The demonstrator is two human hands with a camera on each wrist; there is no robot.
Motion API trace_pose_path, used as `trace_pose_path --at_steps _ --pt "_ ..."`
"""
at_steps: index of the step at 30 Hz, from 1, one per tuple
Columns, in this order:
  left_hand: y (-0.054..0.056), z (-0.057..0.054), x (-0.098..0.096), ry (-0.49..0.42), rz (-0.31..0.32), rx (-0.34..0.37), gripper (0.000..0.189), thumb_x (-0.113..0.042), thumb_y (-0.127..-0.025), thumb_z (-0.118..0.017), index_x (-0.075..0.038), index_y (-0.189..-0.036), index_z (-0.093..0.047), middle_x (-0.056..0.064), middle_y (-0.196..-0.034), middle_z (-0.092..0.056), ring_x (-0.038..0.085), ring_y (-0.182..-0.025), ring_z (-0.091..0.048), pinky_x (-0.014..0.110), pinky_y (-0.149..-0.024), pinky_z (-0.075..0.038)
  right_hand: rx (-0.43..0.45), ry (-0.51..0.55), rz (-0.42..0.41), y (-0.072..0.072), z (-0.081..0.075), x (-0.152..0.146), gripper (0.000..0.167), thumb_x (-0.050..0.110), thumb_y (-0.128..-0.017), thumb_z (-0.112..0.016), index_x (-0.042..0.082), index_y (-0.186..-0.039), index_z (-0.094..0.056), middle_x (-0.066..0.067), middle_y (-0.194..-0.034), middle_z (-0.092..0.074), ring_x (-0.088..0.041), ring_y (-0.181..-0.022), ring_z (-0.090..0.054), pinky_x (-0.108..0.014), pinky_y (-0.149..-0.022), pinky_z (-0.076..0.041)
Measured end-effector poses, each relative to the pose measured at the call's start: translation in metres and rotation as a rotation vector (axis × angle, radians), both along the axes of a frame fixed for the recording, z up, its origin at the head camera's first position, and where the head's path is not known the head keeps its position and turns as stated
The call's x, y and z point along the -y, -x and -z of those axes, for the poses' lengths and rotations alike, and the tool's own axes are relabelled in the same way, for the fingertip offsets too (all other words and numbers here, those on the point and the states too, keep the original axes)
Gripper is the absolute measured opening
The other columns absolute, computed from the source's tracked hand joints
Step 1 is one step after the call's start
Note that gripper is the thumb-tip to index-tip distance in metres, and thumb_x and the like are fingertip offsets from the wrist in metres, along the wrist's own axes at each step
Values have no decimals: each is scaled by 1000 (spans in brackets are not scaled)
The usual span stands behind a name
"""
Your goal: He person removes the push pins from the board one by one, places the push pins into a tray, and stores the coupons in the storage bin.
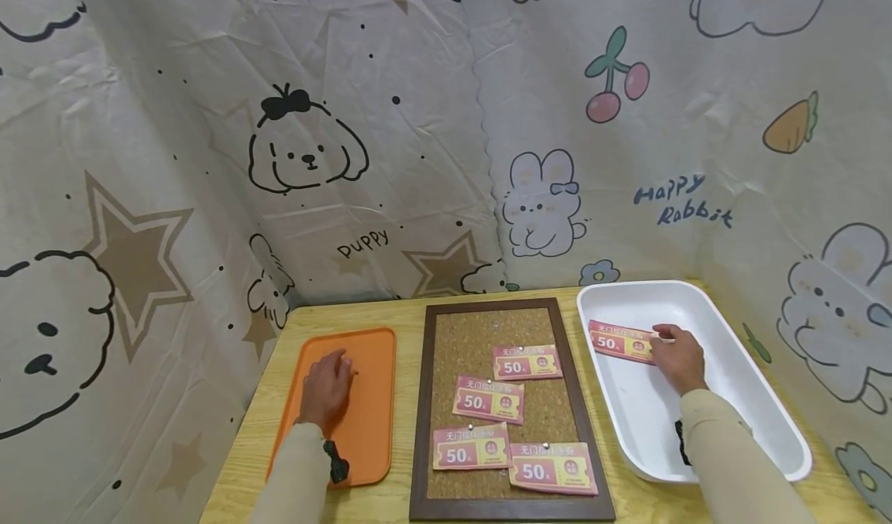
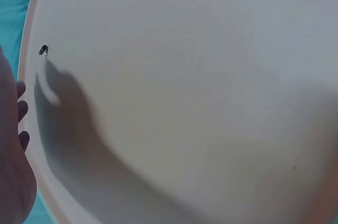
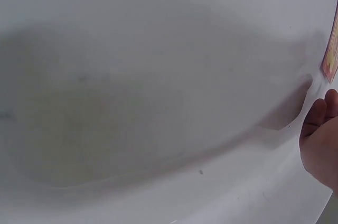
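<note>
In the head view, my left hand (image 1: 326, 385) is over the orange tray (image 1: 372, 423), fingers bent loosely, with nothing visible in them. A small shiny thumbtack (image 2: 43, 50) lies on that tray beyond the fingertips in the left wrist view, where the tray looks pale. Inside the white tray (image 1: 648, 423), my right hand (image 1: 679, 360) pinches the right end of a pink and yellow paper coupon (image 1: 616, 341) marked 50. Only a corner of this coupon (image 3: 331, 57) enters the right wrist view; the thumb's contact is hidden there.
Between the trays lies a brown-framed cork board (image 1: 460, 334) with several similar coupons (image 1: 488, 400) tacked to it. All rest on a wooden table (image 1: 404, 369). A printed curtain (image 1: 432, 137) hangs behind and along the sides.
</note>
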State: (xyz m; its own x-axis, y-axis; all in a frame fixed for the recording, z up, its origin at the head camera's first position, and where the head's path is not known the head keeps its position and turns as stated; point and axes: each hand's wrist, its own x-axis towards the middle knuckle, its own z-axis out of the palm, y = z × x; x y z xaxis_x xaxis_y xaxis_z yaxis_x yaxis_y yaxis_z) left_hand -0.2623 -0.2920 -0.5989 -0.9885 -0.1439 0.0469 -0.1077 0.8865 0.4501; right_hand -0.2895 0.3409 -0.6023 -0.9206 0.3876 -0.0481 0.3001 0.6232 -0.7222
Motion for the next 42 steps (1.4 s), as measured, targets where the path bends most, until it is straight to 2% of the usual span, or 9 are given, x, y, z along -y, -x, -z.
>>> trace_pose_path --at_steps 6,13,20,26,35,42 --pt "3 -4 1 -13 -2 9 58 -48 -103 -29 -12 -149 -36 17 -150 -42 41 -136 -36 60 -111 -22 -39 41 -33 2 -5 0 50 30 -98 -48 3 -140 -46 -26 -137 -51 -43 -120 -52 -52 -99 -37" --pt "5 -8 -1 -38 36 -2 61 -51 -102 -32 -14 -151 -32 15 -154 -37 41 -138 -33 62 -112 -17 -20 50 -85 5 -9 1 64 44 -100 -42 7 -151 -30 -25 -147 -41 -45 -133 -41 -57 -106 -31" --pt "9 -16 -4 -40 24 11 65 -52 -101 -34 -13 -153 -27 17 -157 -31 46 -140 -29 65 -110 -16 -19 -26 -130 8 -13 3 72 52 -99 -35 9 -154 -19 -30 -151 -31 -52 -137 -29 -61 -110 -24" --pt "12 -23 -6 -37 29 73 69 -57 -100 -31 -17 -155 -20 16 -160 -22 43 -143 -21 64 -112 -10 20 -69 -165 7 -19 7 78 58 -98 -31 10 -155 -10 -30 -155 -18 -55 -140 -18 -62 -112 -17" --pt "16 -31 -8 33 28 97 76 -66 -97 -22 -19 -156 -16 18 -161 -16 44 -145 -18 65 -113 -8 4 -179 -241 8 -21 9 78 57 -99 -29 5 -155 -9 -31 -155 -18 -53 -140 -19 -62 -113 -16" --pt "20 -46 -17 64 59 114 79 -70 -95 -20 -22 -157 -12 17 -163 -10 43 -146 -16 65 -113 -7 29 -240 -330 12 -28 19 84 62 -98 -24 3 -154 -5 -35 -154 -13 -55 -141 -12 -63 -114 -10"
